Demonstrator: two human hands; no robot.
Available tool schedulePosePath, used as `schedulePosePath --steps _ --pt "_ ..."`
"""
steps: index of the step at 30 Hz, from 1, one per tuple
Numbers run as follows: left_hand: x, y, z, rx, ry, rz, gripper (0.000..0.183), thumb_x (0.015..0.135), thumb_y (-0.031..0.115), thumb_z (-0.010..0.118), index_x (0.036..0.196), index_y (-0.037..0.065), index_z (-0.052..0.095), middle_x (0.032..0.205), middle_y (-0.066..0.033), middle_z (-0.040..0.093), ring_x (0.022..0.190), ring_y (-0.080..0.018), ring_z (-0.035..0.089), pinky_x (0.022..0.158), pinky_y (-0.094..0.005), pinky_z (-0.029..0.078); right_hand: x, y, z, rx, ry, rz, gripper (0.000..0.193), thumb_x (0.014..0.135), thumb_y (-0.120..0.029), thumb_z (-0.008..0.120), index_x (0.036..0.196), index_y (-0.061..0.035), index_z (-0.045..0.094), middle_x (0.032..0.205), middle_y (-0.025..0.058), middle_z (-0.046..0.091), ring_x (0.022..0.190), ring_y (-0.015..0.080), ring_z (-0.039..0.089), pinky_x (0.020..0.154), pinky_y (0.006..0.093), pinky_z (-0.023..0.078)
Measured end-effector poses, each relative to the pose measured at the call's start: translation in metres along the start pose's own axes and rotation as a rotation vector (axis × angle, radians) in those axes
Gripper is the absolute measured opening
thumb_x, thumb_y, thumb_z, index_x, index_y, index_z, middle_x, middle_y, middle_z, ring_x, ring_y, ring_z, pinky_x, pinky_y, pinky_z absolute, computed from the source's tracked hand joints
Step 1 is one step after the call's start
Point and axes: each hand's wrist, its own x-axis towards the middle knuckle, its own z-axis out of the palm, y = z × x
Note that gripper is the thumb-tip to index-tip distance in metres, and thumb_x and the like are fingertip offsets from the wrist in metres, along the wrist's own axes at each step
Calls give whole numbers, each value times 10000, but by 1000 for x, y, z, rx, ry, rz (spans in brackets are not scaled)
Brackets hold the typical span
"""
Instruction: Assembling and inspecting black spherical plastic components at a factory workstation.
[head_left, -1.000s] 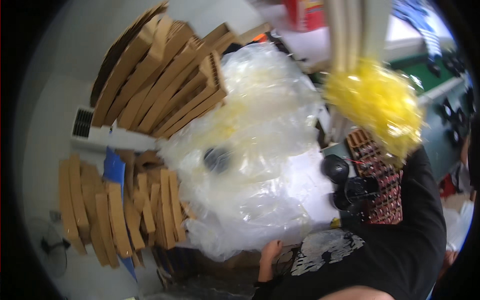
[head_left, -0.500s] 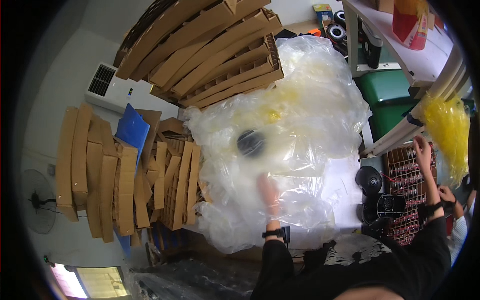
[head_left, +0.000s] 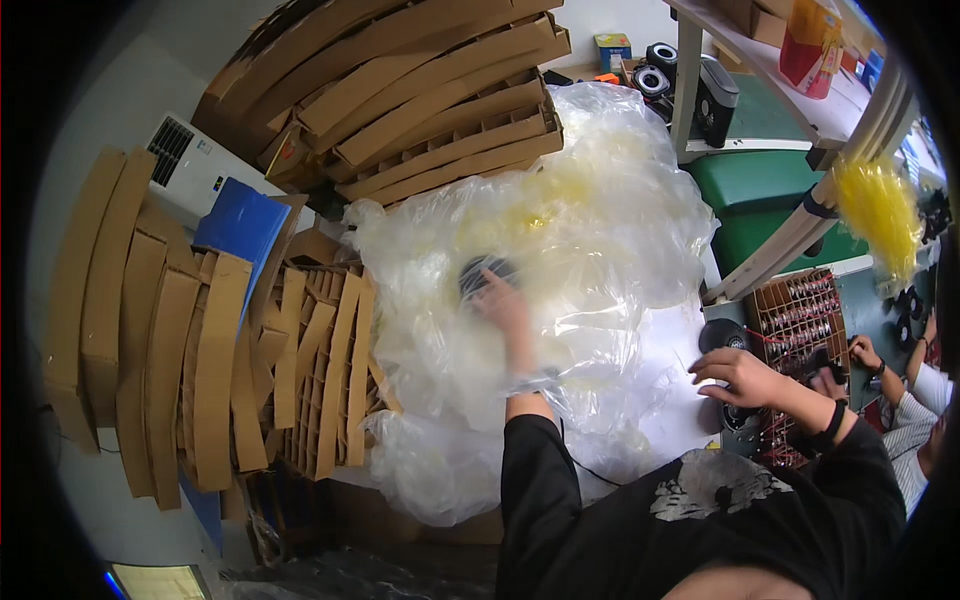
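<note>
A big heap of clear plastic bags (head_left: 600, 250), tinted yellow in places, covers the white table. My left hand (head_left: 505, 308) reaches in beneath clear film and touches a dark round part (head_left: 478, 272); film and blur hide how its fingers meet it. My right hand (head_left: 745, 378) hovers with bent, parted fingers and nothing seen in them. Below and beside it are black rounded speaker-like housings (head_left: 722, 334). Just beyond lies a divided cardboard tray (head_left: 797, 305) filled with small metallic parts and red wires.
Cardboard trays with dividers (head_left: 440, 130) are stacked at the back, and more (head_left: 215, 370) stand at left beside a blue sheet (head_left: 243, 225). A green bin (head_left: 755, 200), a white post (head_left: 790, 240) and a yellow bundle (head_left: 880, 215) are at right. Co-workers' hands (head_left: 866, 352) work at far right.
My left hand has moved forward onto the dark round part. My right hand has come back from the divided tray toward the table's right edge. The view has shifted slightly.
</note>
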Motion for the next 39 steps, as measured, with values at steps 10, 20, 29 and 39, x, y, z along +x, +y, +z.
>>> schedulePosePath --steps 10,20,29,39 --pt "-224 26 -111 -607 114 403 486 725 262 702 1120 42 523 1026 -151 558 971 -332 504 922 -491 311 83 18 27 66 328 38 600 831 -337 635 1297 -34 408 1290 194 465 1197 352 440 1005 408 351" --pt "-358 4 -127 -1086 -241 157 290 775 137 652 1039 44 579 856 -95 609 814 -255 572 800 -365 409 99 45 152 -251 -504 113 392 799 -330 610 1090 -67 602 882 174 657 925 373 600 833 448 466" --pt "-417 -40 -181 -680 -218 485 194 727 196 679 865 74 616 793 -76 633 733 -275 560 801 -346 391 210 136 111 1036 780 788 365 844 -103 524 1174 47 490 1077 200 597 932 289 607 764 399 494" --pt "-357 -16 -230 -1872 276 -325 555 834 412 479 1130 -54 424 1004 -164 548 910 -250 564 787 -348 459 93 26 93 65 551 7 637 855 -281 609 1363 -10 336 1366 251 376 1268 359 381 1052 389 309"
